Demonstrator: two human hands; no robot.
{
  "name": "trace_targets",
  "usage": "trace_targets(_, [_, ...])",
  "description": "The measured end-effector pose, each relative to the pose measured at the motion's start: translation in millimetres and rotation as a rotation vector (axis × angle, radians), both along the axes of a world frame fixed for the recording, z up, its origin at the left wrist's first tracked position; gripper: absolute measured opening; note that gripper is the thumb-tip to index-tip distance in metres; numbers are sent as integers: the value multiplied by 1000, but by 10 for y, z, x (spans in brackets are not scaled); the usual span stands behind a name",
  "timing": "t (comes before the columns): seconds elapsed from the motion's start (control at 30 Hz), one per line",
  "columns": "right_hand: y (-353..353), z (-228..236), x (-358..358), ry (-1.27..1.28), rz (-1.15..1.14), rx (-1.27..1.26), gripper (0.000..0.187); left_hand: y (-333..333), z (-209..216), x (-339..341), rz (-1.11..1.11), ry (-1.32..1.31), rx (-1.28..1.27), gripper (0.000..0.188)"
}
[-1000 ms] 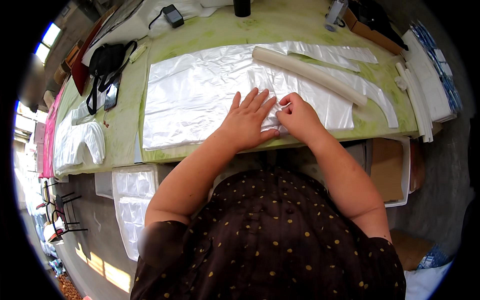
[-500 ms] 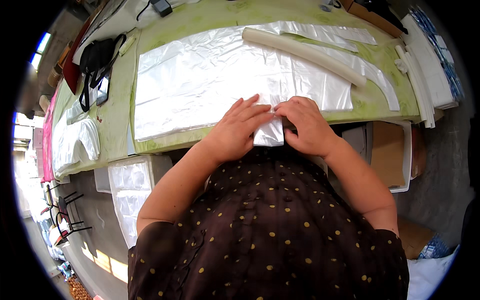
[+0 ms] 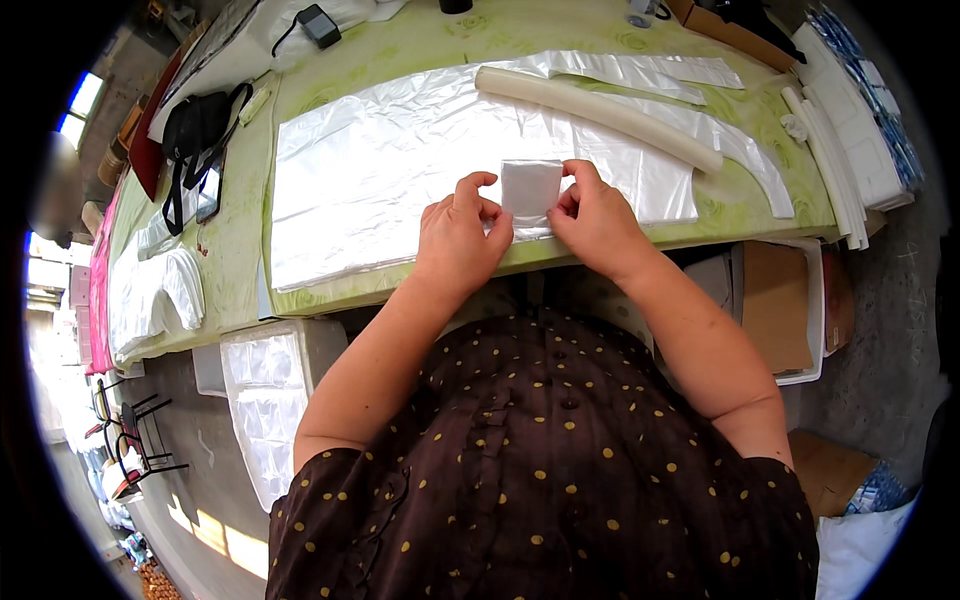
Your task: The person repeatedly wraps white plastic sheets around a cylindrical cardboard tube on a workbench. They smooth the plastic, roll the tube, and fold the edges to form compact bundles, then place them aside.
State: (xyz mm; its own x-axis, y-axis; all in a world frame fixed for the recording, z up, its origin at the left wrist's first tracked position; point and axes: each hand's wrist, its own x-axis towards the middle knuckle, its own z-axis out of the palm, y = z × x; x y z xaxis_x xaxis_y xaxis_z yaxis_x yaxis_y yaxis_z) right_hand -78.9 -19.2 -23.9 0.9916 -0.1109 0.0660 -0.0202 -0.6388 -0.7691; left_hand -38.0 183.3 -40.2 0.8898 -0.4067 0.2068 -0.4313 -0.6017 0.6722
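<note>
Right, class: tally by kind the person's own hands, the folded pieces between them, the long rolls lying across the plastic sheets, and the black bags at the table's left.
Left hand and right hand: 2
Folded piece: 1
Long roll: 1
Black bag: 1
Total: 5

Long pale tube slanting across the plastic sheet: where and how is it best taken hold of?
Probably grip the tube at its middle, coming from above, thumb on the near side, fingers over the far: it lies slantwise, long and round, its top uncovered.

Plastic sheeting, long worktable and tubs mark a workshop
</note>
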Motion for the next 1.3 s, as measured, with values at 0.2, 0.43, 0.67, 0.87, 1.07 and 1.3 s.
trace_targets(0.2, [5,34,40,58,33,-122,60,-55,-70,-88,43,-352,6,53])
trace_targets(0.43, [-33,34,73,42,130,-223,71,-129,-34,-62,-180,-233,470,65])
trace_targets(0.67, [-21,159,220,167,132,-225,57,78,111,-311,-337,-276,9,55])
trace_targets(0.87, [0,32,116,35,168,-359,45,347,-412,-926,-78,1100,-578,39])
trace_targets(1.07, [163,-7,-474,-291,296,-295,35,86,-401,-794,10,1364,-1179,39])
trace_targets(1.3, [436,-195,-791,118,58,651,26,121,-370,-1016,59,1037,-1059,23])
